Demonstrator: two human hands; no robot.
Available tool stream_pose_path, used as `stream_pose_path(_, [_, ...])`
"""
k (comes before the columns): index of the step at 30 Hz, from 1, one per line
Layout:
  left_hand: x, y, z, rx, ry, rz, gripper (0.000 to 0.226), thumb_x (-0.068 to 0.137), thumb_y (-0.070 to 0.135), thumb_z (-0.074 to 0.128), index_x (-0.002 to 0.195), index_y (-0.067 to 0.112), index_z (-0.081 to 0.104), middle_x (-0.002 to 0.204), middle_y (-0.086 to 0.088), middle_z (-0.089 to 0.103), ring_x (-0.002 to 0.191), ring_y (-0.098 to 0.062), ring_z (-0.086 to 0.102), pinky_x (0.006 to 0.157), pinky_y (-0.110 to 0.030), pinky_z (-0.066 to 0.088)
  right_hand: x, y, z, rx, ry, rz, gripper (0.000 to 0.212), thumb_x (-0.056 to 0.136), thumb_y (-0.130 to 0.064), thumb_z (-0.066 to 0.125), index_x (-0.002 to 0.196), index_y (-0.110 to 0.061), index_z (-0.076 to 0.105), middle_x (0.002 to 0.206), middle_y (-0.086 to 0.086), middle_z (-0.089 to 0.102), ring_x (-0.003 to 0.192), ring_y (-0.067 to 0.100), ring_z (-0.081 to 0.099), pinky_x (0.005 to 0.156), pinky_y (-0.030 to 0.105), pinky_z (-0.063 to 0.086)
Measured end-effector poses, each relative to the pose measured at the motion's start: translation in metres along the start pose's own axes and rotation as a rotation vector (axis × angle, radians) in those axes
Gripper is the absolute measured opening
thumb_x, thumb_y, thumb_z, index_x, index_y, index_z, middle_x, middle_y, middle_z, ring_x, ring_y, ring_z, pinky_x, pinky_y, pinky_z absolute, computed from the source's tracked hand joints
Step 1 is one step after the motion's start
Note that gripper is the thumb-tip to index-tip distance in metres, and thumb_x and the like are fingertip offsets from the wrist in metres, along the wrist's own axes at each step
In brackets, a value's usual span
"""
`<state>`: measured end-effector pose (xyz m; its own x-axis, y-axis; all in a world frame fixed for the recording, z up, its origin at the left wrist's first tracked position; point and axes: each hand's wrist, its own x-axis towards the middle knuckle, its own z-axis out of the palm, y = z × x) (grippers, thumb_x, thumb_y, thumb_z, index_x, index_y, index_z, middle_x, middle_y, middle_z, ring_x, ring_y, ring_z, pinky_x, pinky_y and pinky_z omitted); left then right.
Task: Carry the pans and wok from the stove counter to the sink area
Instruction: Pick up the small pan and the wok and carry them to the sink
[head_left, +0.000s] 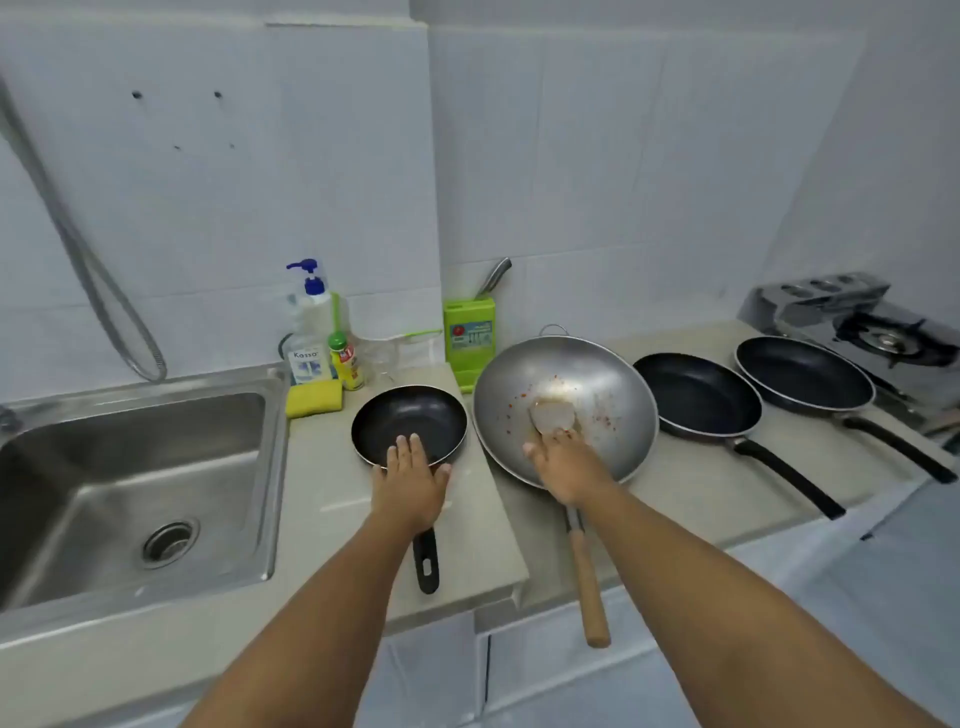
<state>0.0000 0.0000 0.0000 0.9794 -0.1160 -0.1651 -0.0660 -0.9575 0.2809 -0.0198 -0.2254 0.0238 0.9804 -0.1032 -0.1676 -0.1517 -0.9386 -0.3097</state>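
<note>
Fingers (410, 449) of left hand (410, 483) lie flat, ungripping, on small pan (415, 415); right hand (566, 462) spread on wok (597, 384) rim; two pans (696, 392) rightward still unmoved

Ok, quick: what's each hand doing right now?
Left hand: open, flat on the small pan rim.
Right hand: inside the wok; grip cannot be told.

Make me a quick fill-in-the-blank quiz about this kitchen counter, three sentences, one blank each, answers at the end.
1. The wok has a ______ handle, unlike the black-handled pans.
2. The left hand rests on the small pan, which sits just right of the ______.
3. Right of the wok, ______ more black pans lie on the counter.

Missing words: wooden; sink; two
</note>
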Motion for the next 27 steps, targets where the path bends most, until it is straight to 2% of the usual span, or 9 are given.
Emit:
stream_pose_path(4, [-0.01, -0.014, 0.025, -0.244, 0.032, -0.08, 0.072, 0.105, 0.045, 0.03, 0.159, 0.005, 0.001, 0.166, -0.014, 0.003, 0.152, -0.027, 0.01, 0.119, -0.043, 0.014, -0.013, 0.018, 0.038, 0.071, -0.049, 0.123, 0.059, 0.105, -0.045, 0.023, 0.144, -0.005, 0.043, 0.156, 0.015, 0.033, 0.142, 0.03, 0.029, 0.114, 0.042, 0.025])
stream_pose_path(7, [-0.018, -0.018, 0.043, -0.535, 0.1, -0.097, 0.071, 0.104, 0.038, 0.04, 0.159, 0.008, 0.007, 0.164, -0.013, 0.021, 0.145, -0.032, 0.031, 0.114, -0.043, 0.029, -0.019, 0.031, 0.071, 0.104, -0.097, 0.196, 0.057, 0.104, -0.046, 0.026, 0.141, -0.008, 0.046, 0.153, 0.013, 0.04, 0.138, 0.031, 0.035, 0.11, 0.043, 0.033])
stream_pose_path(11, [-0.028, -0.018, 0.054, -0.799, 0.117, -0.134, 0.057, 0.102, 0.035, 0.047, 0.152, 0.016, 0.029, 0.141, -0.011, 0.051, 0.127, -0.034, 0.051, 0.102, -0.039, 0.041, -0.03, 0.042, 0.1, 0.216, -0.03, 0.347, 0.057, 0.101, -0.051, 0.036, 0.138, -0.009, 0.047, 0.136, 0.015, 0.056, 0.125, 0.035, 0.049, 0.096, 0.044, 0.043])
stream_pose_path(14, [-0.027, -0.015, 0.058, -0.912, 0.057, -0.234, 0.058, 0.102, 0.036, 0.047, 0.153, 0.014, 0.026, 0.121, -0.014, 0.063, 0.097, -0.031, 0.065, 0.086, -0.035, 0.047, -0.031, 0.048, 0.113, 0.334, -0.018, 0.453, 0.065, 0.097, -0.054, 0.045, 0.141, -0.007, 0.043, 0.138, 0.016, 0.054, 0.127, 0.037, 0.049, 0.097, 0.046, 0.045])
stream_pose_path(16, [-0.026, -0.013, 0.061, -1.08, -0.011, -0.329, 0.05, 0.103, 0.032, 0.047, 0.145, 0.007, 0.036, 0.098, -0.013, 0.062, 0.067, -0.022, 0.062, 0.07, -0.037, 0.052, -0.029, 0.053, 0.118, 0.423, -0.031, 0.522, 0.073, 0.092, -0.059, 0.051, 0.142, -0.007, 0.041, 0.137, 0.016, 0.055, 0.125, 0.038, 0.05, 0.099, 0.048, 0.046])
stream_pose_path(19, [-0.023, -0.009, 0.064, -1.305, -0.073, -0.438, 0.041, 0.104, 0.03, 0.047, 0.124, -0.006, 0.048, 0.092, -0.018, 0.058, 0.062, -0.022, 0.059, 0.064, -0.037, 0.057, -0.027, 0.059, 0.122, 0.531, -0.082, 0.616, 0.081, 0.087, -0.063, 0.056, 0.144, -0.008, 0.038, 0.135, 0.016, 0.056, 0.121, 0.039, 0.053, 0.098, 0.046, 0.046])
stream_pose_path(21, [-0.02, -0.007, 0.066, -1.373, -0.076, -0.493, 0.039, 0.103, 0.034, 0.049, 0.11, -0.004, 0.053, 0.085, -0.015, 0.06, 0.056, -0.019, 0.061, 0.06, -0.034, 0.057, -0.022, 0.065, 0.125, 0.611, -0.107, 0.649, 0.074, 0.089, -0.058, 0.058, 0.137, -0.004, 0.043, 0.127, 0.018, 0.06, 0.113, 0.037, 0.058, 0.089, 0.039, 0.047])
stream_pose_path(23, [-0.018, -0.004, 0.069, -1.38, -0.073, -0.538, 0.033, 0.101, 0.04, 0.051, 0.093, 0.008, 0.056, 0.072, -0.006, 0.06, 0.043, -0.011, 0.055, 0.05, -0.028, 0.049, -0.018, 0.07, 0.129, 0.736, -0.11, 0.69, 0.063, 0.092, -0.051, 0.06, 0.127, 0.0, 0.051, 0.11, 0.019, 0.064, 0.099, 0.035, 0.062, 0.082, 0.04, 0.048])
stream_pose_path(27, [-0.013, 0.012, 0.077, -1.409, -0.03, -0.648, 0.041, 0.096, 0.049, 0.054, 0.072, 0.017, 0.05, 0.046, 0.006, 0.05, 0.033, -0.008, 0.043, 0.046, -0.027, 0.035, -0.012, 0.075, 0.124, 0.967, -0.135, 0.782, 0.047, 0.093, -0.044, 0.061, 0.102, 0.002, 0.064, 0.067, 0.009, 0.059, 0.059, 0.024, 0.056, 0.067, 0.036, 0.051])
